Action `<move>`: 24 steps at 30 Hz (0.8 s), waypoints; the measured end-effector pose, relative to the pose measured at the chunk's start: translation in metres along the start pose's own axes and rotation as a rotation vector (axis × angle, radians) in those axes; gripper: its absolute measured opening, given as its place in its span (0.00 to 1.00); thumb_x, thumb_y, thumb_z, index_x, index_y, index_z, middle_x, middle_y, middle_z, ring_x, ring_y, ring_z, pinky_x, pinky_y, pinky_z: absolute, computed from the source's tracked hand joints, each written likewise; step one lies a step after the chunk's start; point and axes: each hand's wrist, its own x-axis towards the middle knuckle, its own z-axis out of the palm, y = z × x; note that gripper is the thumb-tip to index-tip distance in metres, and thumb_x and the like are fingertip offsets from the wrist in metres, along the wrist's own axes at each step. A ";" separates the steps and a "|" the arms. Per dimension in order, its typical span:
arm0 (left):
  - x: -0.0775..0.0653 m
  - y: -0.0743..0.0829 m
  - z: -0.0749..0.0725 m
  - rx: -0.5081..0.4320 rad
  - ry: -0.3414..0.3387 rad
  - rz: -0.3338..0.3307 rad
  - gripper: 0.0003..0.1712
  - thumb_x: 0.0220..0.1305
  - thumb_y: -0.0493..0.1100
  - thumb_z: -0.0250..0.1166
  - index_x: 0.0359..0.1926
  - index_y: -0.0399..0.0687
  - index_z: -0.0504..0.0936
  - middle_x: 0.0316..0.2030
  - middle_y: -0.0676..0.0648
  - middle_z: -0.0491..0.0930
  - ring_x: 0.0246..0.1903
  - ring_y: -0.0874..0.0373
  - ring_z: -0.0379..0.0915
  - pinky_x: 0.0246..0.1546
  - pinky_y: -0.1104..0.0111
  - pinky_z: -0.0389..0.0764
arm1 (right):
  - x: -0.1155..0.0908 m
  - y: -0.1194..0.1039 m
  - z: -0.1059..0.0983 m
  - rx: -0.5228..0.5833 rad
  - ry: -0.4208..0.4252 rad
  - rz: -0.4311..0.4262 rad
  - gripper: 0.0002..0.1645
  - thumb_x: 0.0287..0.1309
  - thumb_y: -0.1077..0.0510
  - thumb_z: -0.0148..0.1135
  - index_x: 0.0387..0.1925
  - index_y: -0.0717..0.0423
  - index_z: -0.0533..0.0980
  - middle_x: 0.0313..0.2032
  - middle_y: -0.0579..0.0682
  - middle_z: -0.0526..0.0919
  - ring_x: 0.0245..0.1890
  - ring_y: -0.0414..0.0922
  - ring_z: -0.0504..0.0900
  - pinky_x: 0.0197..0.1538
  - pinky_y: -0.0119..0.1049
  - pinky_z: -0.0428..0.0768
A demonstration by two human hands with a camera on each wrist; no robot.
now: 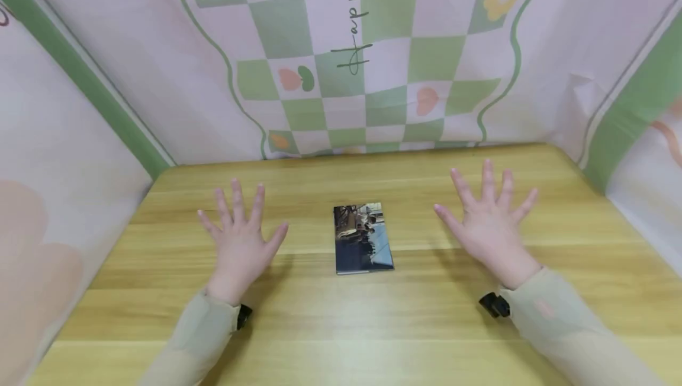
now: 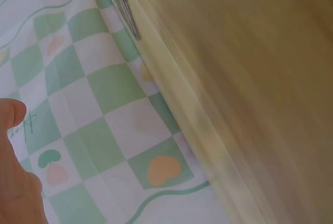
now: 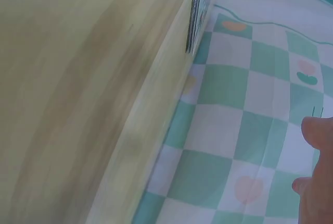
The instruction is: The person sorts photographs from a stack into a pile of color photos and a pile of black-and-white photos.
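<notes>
A small flat stack of picture cards point(image 1: 363, 238) lies on the wooden table between the two hands. Its top bears a dark, glossy picture with a light blue area. Thin layered edges of the stack point(image 2: 126, 8) show in the left wrist view, and the same edges point(image 3: 195, 15) appear in the right wrist view. To the left of it, my left hand point(image 1: 240, 250) is held above the table, fingers straight and spread. My right hand point(image 1: 490, 229) hovers on the other side, also with spread fingers. Both hands are apart from the stack and hold nothing.
The wooden table point(image 1: 362, 327) has a back edge against a hanging cloth point(image 1: 389, 60) with green and white checks. Cloth panels also hang at left and right. Black wrist devices sit at both cuffs, the right one point(image 1: 494, 305) more visible.
</notes>
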 end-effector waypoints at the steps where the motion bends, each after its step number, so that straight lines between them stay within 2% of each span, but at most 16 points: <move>1: 0.001 0.002 0.000 0.002 -0.002 0.004 0.47 0.65 0.67 0.48 0.75 0.54 0.41 0.71 0.43 0.14 0.68 0.37 0.07 0.59 0.29 0.19 | 0.001 -0.002 0.000 0.000 0.002 -0.002 0.45 0.64 0.27 0.32 0.74 0.42 0.40 0.70 0.60 0.18 0.66 0.68 0.16 0.55 0.71 0.08; 5: 0.005 0.010 0.002 0.005 -0.018 0.007 0.46 0.65 0.68 0.46 0.75 0.55 0.41 0.71 0.42 0.16 0.69 0.35 0.11 0.60 0.29 0.20 | 0.004 -0.013 0.002 0.014 -0.001 -0.017 0.44 0.65 0.28 0.35 0.74 0.42 0.42 0.70 0.60 0.18 0.66 0.68 0.16 0.55 0.71 0.10; 10: 0.011 0.025 0.002 0.000 -0.042 0.008 0.46 0.65 0.70 0.45 0.75 0.57 0.41 0.72 0.41 0.18 0.68 0.38 0.09 0.61 0.32 0.18 | 0.010 -0.028 0.004 0.030 -0.013 -0.037 0.43 0.65 0.30 0.37 0.74 0.42 0.42 0.70 0.58 0.18 0.66 0.67 0.15 0.56 0.69 0.09; 18: 0.020 0.045 0.005 -0.029 -0.027 0.039 0.45 0.65 0.69 0.47 0.75 0.58 0.42 0.72 0.42 0.19 0.69 0.39 0.09 0.62 0.33 0.17 | 0.015 -0.042 0.009 0.044 -0.015 -0.065 0.42 0.66 0.31 0.39 0.74 0.39 0.42 0.71 0.56 0.19 0.67 0.66 0.17 0.59 0.66 0.09; 20: 0.021 0.049 0.004 -0.047 -0.032 0.044 0.45 0.65 0.68 0.47 0.75 0.58 0.41 0.72 0.42 0.20 0.69 0.38 0.10 0.62 0.33 0.17 | 0.016 -0.046 0.009 0.053 -0.013 -0.076 0.42 0.66 0.32 0.40 0.74 0.40 0.42 0.72 0.57 0.20 0.68 0.68 0.19 0.61 0.67 0.12; 24: 0.022 0.054 0.003 -0.122 -0.081 0.052 0.46 0.66 0.68 0.46 0.75 0.57 0.38 0.72 0.41 0.18 0.69 0.38 0.11 0.64 0.35 0.19 | 0.017 -0.050 0.011 0.100 -0.003 -0.108 0.42 0.66 0.33 0.42 0.74 0.44 0.45 0.72 0.63 0.28 0.69 0.72 0.29 0.65 0.71 0.23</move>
